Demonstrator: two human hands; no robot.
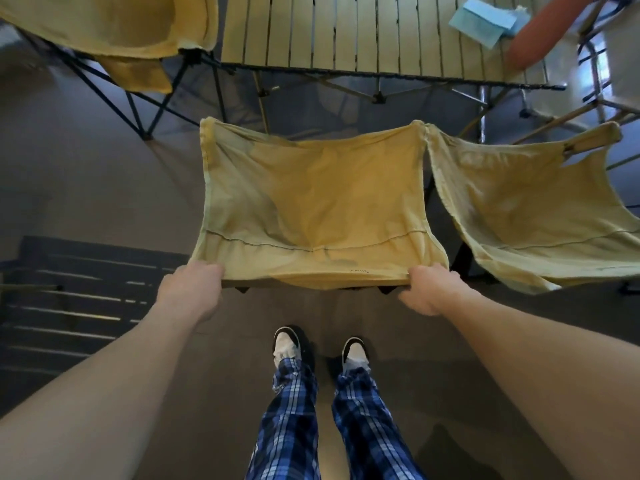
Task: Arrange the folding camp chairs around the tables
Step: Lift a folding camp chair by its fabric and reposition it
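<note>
Three yellow fabric camp chairs in view, set around slatted surface (pixel 363 32) at far centre. Middle chair (pixel 311 209): just near of surface edge, seat facing it, top hem of backrest nearest. Held at both near corners: left hand (pixel 194 289) with fingers curled over left corner of hem; right hand (pixel 427 289) with fingers curled round right corner. Right-hand chair (pixel 530 209): immediately beside, cloth edges touching or nearly so at far corner, angled slightly. Far-left chair (pixel 114 26): at left end of surface, black crossed legs visible beneath. Material: soft, slack canvas sling, creased, stitched seam across backrest, pocketed corners over thin dark poles. Handling, by judgement: light, easily lifted or dragged; cloth yields and sags, so grip best taken at pole-backed corners rather than mid-hem; frame likely to flex or fold if pulled unevenly. Surface: pale narrow slats, dark edge trim, folding struts below. Also present: blue paper (pixel 485 22) and orange cylinder (pixel 550 32) at far right; dark slatted item (pixel 69 306) on floor at left; dull brown floor (pixel 433 358).
</note>
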